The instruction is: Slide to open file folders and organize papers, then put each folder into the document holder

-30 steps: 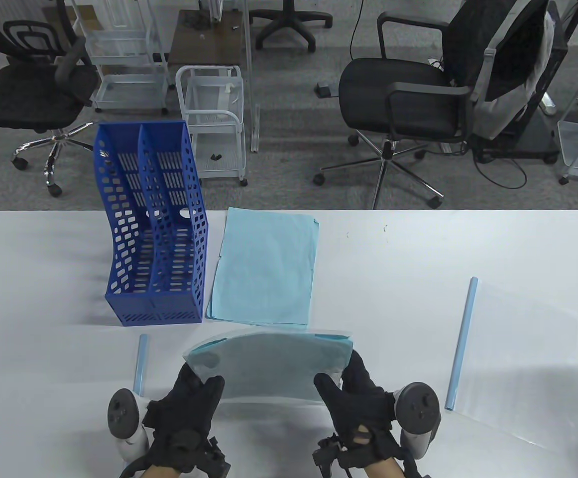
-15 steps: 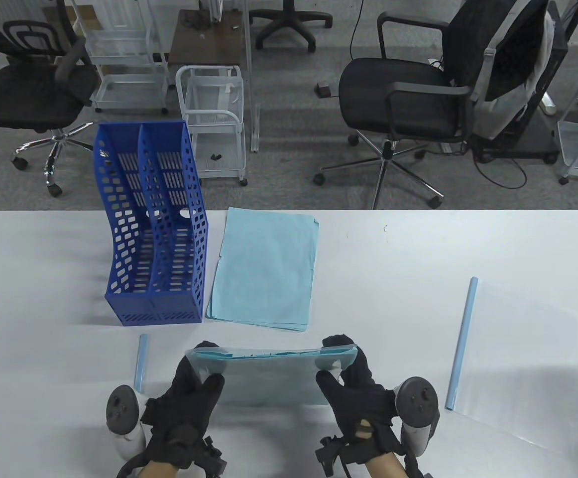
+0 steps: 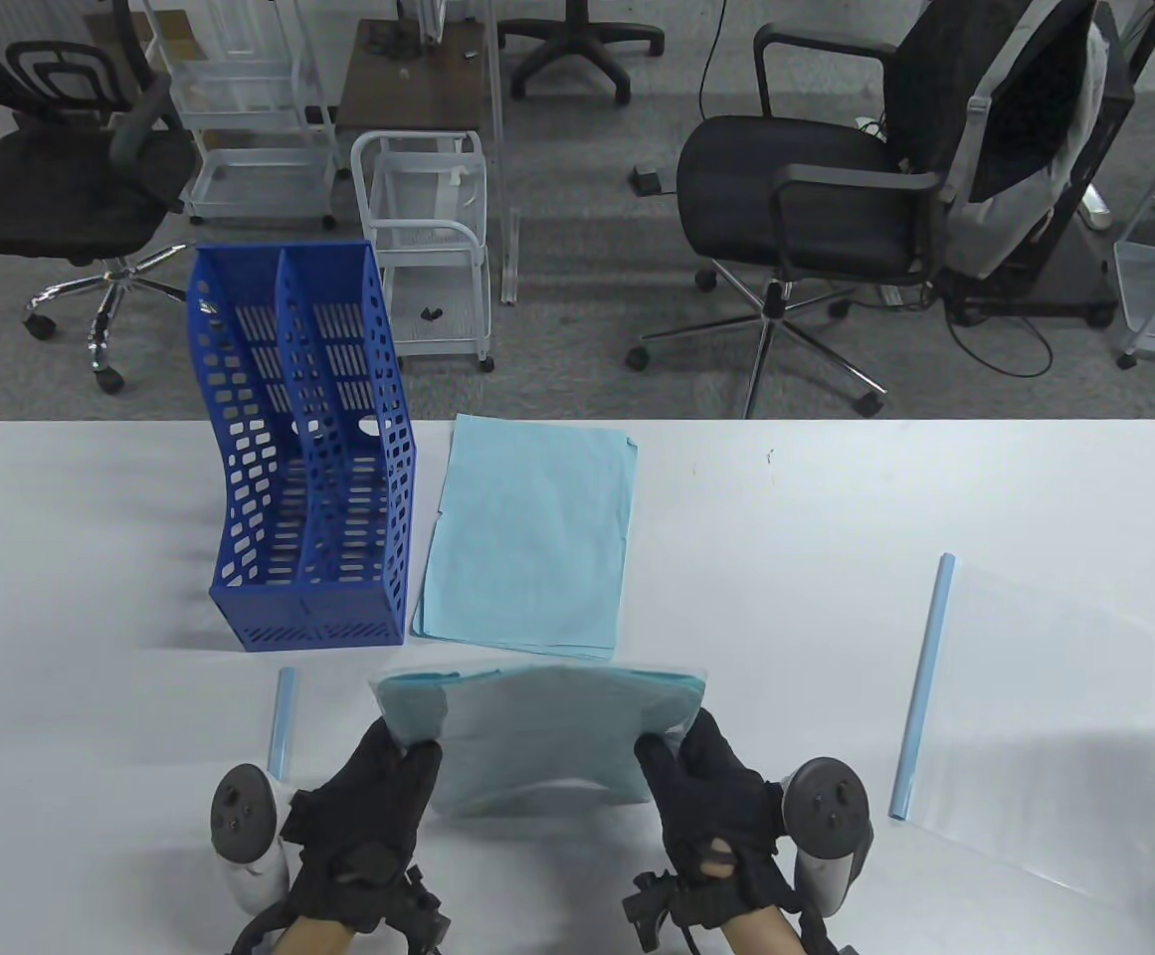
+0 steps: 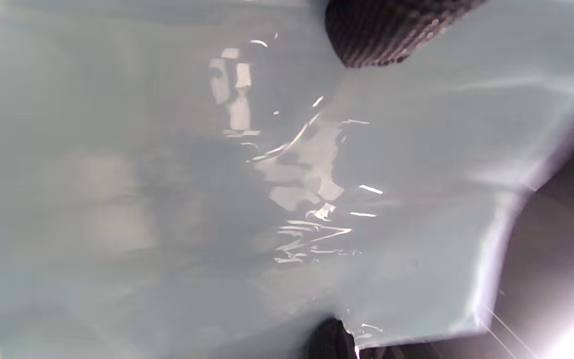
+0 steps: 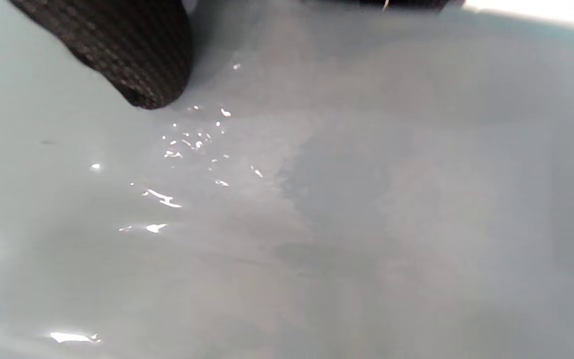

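Both hands hold a clear folder with light-blue papers inside (image 3: pixel 537 726), standing on its lower edge near the table's front. My left hand (image 3: pixel 393 771) pinches its left side, thumb in front. My right hand (image 3: pixel 681 771) pinches its right side. The folder's top bows toward the far side. Both wrist views are filled by the glossy cover (image 4: pixel 167 199) (image 5: pixel 317 224), with a gloved fingertip (image 4: pixel 391 30) (image 5: pixel 127 55) on it. A blue slide bar (image 3: pixel 284 724) lies just left of the folder. The blue document holder (image 3: pixel 303 468) stands at the back left.
A stack of light-blue papers (image 3: pixel 532 537) lies flat right of the holder. A second clear folder (image 3: pixel 1035 696) with its blue slide bar (image 3: pixel 920 686) lies at the right. Office chairs and white carts stand on the floor beyond the table's far edge.
The folder was tilted upright between both hands half a second ago. Now its top leans away again and the sheets bow outward. Both hands stayed in place.
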`<state>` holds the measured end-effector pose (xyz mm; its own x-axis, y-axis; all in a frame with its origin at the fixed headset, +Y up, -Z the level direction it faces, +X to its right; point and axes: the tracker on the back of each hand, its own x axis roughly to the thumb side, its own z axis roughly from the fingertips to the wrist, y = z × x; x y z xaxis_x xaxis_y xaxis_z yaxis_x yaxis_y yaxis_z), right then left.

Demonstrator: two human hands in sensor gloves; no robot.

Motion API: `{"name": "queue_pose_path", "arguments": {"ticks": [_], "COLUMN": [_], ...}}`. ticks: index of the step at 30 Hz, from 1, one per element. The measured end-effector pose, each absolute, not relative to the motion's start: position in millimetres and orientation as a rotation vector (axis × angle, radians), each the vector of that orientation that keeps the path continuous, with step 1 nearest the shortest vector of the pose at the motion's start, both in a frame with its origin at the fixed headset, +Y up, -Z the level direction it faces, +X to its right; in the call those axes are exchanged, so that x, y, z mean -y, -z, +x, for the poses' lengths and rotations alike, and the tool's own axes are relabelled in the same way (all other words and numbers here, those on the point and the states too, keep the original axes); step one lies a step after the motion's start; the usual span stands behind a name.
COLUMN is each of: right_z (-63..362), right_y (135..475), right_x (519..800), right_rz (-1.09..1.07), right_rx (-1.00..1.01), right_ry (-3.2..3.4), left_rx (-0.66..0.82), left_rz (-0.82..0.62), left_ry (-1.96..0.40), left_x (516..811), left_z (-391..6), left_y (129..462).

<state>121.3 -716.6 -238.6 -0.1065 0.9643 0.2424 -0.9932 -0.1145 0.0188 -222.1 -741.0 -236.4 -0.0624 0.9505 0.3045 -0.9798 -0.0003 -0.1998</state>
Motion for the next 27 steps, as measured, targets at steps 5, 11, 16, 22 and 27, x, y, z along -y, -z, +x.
{"name": "queue_pose_path", "arguments": {"ticks": [5, 11, 16, 22, 27], "right_z": [123.6, 118.4, 124.2, 119.5, 122.2], "right_y": [244.4, 238.3, 239.4, 235.7, 239.3], "right_x": [729.9, 719.7, 718.9, 714.2, 725.5], "right_rz": [0.171, 0.229, 0.202, 0.262, 0.189], "right_rx": [0.05, 0.142, 0.185, 0.173, 0.15], "right_ry": [-1.717, -1.651, -1.739, -1.613, -1.689], "left_rx": [0.319, 0.381, 0.366, 0.406, 0.283], "left_rz": [0.01, 0.047, 0.094, 0.117, 0.121], "left_ry": [-1.551, -1.649, -1.605, -1.633, -1.561], "left_x": [759.5, 747.5, 750.0, 744.4, 758.8], "left_z": [-220.8, -213.9, -222.2, -216.1, -223.2], "left_y": [241.6, 236.1, 237.4, 232.7, 236.8]}}
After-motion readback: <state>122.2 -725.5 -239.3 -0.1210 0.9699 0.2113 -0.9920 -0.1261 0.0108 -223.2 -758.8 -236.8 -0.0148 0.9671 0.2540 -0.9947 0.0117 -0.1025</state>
